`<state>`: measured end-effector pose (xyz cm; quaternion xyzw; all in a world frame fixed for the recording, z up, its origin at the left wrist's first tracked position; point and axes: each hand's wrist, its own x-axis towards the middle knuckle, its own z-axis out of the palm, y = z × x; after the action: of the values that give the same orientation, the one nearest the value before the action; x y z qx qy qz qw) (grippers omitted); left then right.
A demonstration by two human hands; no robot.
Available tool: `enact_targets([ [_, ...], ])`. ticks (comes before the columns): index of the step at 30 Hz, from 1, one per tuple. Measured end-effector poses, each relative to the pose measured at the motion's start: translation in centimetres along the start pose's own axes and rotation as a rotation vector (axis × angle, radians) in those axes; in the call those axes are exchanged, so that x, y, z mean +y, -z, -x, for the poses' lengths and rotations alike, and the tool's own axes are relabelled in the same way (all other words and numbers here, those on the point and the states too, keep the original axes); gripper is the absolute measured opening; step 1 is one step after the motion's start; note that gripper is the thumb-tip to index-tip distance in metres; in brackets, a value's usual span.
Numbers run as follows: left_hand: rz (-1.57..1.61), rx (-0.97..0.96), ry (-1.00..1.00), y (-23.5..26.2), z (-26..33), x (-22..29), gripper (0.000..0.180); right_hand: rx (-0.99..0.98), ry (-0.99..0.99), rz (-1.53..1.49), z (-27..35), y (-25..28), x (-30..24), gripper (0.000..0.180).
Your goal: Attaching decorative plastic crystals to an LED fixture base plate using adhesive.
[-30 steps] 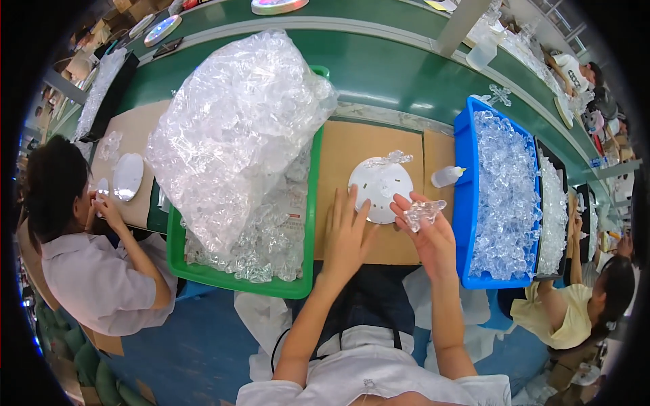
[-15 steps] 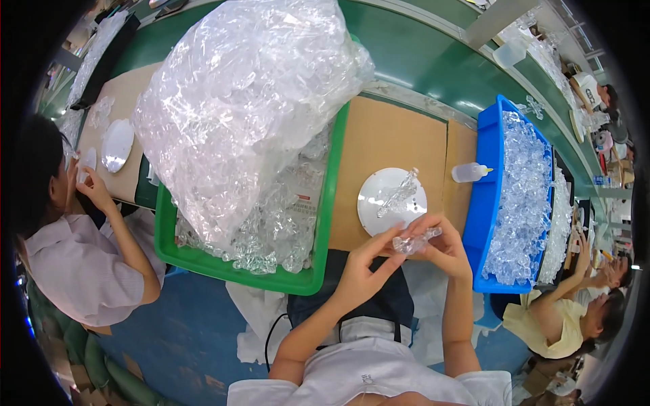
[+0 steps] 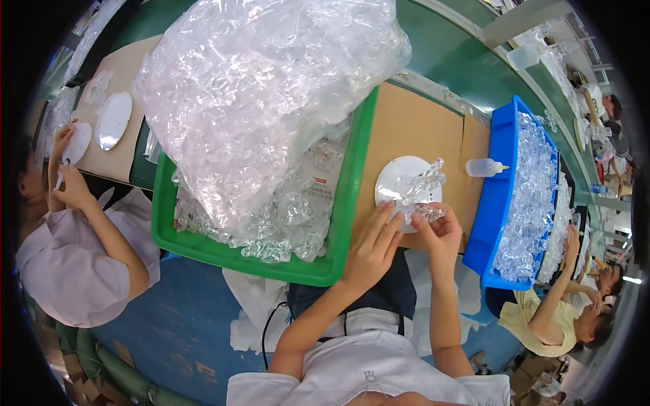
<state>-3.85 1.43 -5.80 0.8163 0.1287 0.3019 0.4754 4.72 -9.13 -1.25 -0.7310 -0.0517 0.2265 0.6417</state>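
Note:
On the brown board (image 3: 409, 122) lies a round white disc (image 3: 393, 177), with a clear plastic piece (image 3: 421, 184) resting on it and tilting up toward the far right. My right hand (image 3: 441, 233) pinches a second clear plastic piece (image 3: 432, 212) between thumb and fingers, over the disc's near right edge. My left hand (image 3: 374, 249) is at the near left edge of the disc, fingers stretched out and their tips touching it. The pieces look like knobbly, transparent parts; their exact kind is hard to make out.
To the left, a green tray (image 3: 365, 162) holds clear pieces and a big bulging plastic bag (image 3: 264, 101). At right stands a blue bin (image 3: 497, 162) of clear pieces, a small squeeze bottle (image 3: 483, 168) beside it. One co-worker (image 3: 88, 250) sits left, others right.
Both hands have come down to the disc from nearer my body, bringing the held clear piece with them. The left hand's fingers have left that piece and straightened onto the disc. The view shifted slightly.

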Motion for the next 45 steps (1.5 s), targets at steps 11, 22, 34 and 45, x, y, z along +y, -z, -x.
enact_targets([
  [11,-0.264,-0.242,-0.111,1.5,1.0,-2.8,0.044,0.221,0.268,0.67,-0.9,-3.2,0.4,0.028],
  [22,-0.181,-0.222,-0.141,2.2,0.9,-3.0,0.04,0.181,0.35,0.882,-0.5,-3.4,-0.3,0.029],
  [34,-0.203,-0.185,-0.171,1.6,1.3,-3.3,0.039,0.161,0.367,0.918,-1.0,-3.7,-0.4,0.029],
  [45,-0.25,-0.164,-0.173,1.5,1.6,-3.3,0.037,0.185,0.017,0.192,-0.8,-1.6,1.1,0.022],
])
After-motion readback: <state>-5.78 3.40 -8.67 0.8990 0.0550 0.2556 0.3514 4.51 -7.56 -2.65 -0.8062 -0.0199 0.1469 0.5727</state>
